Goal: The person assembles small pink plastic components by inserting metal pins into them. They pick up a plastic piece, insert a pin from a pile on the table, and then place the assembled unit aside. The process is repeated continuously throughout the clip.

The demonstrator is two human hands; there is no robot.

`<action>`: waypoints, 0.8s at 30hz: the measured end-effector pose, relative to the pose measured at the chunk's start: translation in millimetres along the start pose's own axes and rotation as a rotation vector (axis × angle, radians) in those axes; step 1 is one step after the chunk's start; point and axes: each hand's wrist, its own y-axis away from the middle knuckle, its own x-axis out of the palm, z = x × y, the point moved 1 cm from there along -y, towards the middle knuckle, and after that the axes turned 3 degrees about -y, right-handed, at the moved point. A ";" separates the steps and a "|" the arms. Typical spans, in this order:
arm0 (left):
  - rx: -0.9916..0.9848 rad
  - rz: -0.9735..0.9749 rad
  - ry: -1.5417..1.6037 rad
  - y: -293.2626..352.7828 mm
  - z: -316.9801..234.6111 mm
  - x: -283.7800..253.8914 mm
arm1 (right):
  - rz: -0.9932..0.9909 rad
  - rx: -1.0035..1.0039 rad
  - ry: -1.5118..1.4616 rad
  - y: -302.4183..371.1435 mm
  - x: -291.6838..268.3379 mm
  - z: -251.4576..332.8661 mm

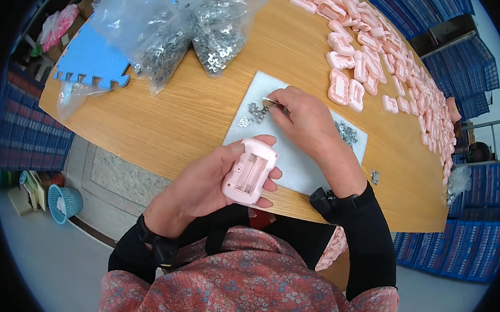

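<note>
My left hand [203, 176] is wrapped round a pale pink plastic shell [252, 170], its open battery compartment facing up. The shell is held above the table's near edge. Over a white foam sheet [246, 119], my right hand [306, 116] is closed in a pinch on a slim metallic object [272, 102], too small to name surely. Right by those fingertips lies a small heap of silvery metal battery contacts [256, 112]. A second pile of small metal parts [347, 133] sits on the sheet beyond my right wrist, partly hidden by it.
Many pink plastic shells [374, 61] cover the table's far right side. Clear plastic bags of metal parts [216, 47] stand at the far left, beside a blue foam mat [91, 57]. A few loose metal bits [375, 176] lie right of the sheet. Blue crates [454, 246] are stacked around.
</note>
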 end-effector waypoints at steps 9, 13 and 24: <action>0.038 -0.020 -0.003 -3.6 0.1 3.6 | -0.070 0.081 -0.106 7.0 -3.3 0.7; 0.075 -0.079 -0.043 -6.6 2.1 8.9 | -0.076 0.204 -0.436 35.9 -29.2 18.2; 0.046 -0.122 -0.061 -23.4 13.1 26.8 | -0.167 0.112 -0.338 85.1 -23.2 33.5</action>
